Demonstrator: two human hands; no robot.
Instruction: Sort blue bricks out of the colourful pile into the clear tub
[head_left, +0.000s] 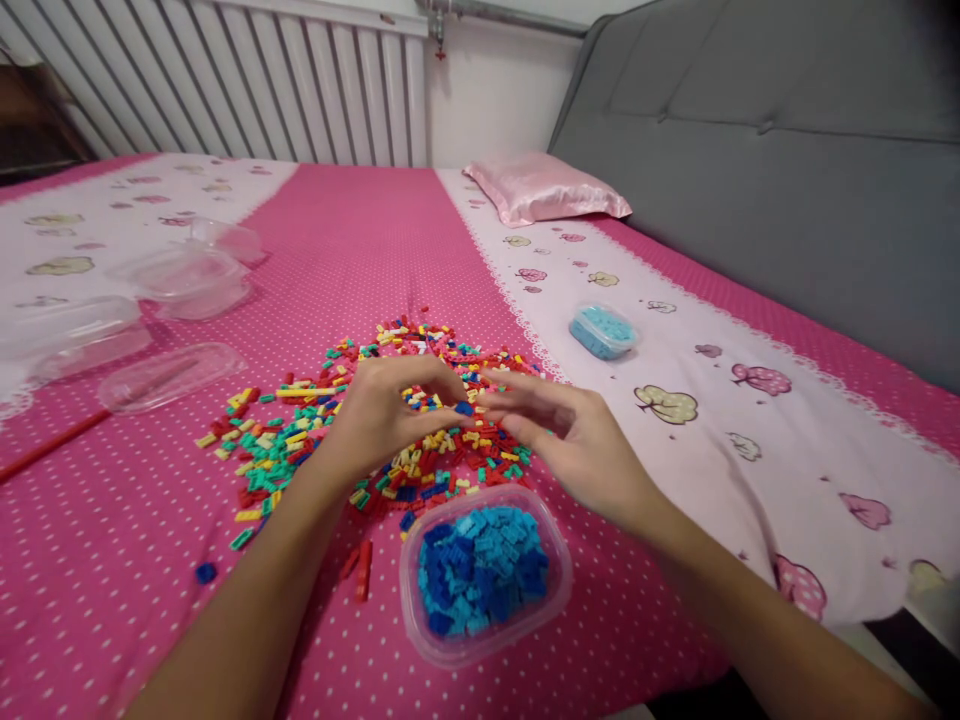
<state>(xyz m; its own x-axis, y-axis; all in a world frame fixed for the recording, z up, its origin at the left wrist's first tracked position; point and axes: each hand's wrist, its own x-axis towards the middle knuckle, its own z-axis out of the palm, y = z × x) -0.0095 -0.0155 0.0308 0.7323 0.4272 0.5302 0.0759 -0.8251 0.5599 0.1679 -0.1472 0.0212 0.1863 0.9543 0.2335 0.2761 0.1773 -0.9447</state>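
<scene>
A loose pile of small building bricks (300,440) in red, yellow, green, cream and blue spreads across the polka-dot sheet. Over its middle, my left hand (397,405) pinches a small blue brick (464,408) between thumb and fingertips. My right hand (566,435) faces it from the right, fingers stretched out and slightly apart, their tips close to the blue brick. Whether they touch it I cannot tell. Just below both hands stands a clear plastic tub (559,600) filled with light and dark blue bricks (487,560).
Clear plastic containers (180,275) and a clear lid (210,365) lie at the left beside a red stick (60,445). A closed tub of light blue bricks (604,330) sits at the right. Farther back are a pink pillow (547,187) and a grey headboard (787,170).
</scene>
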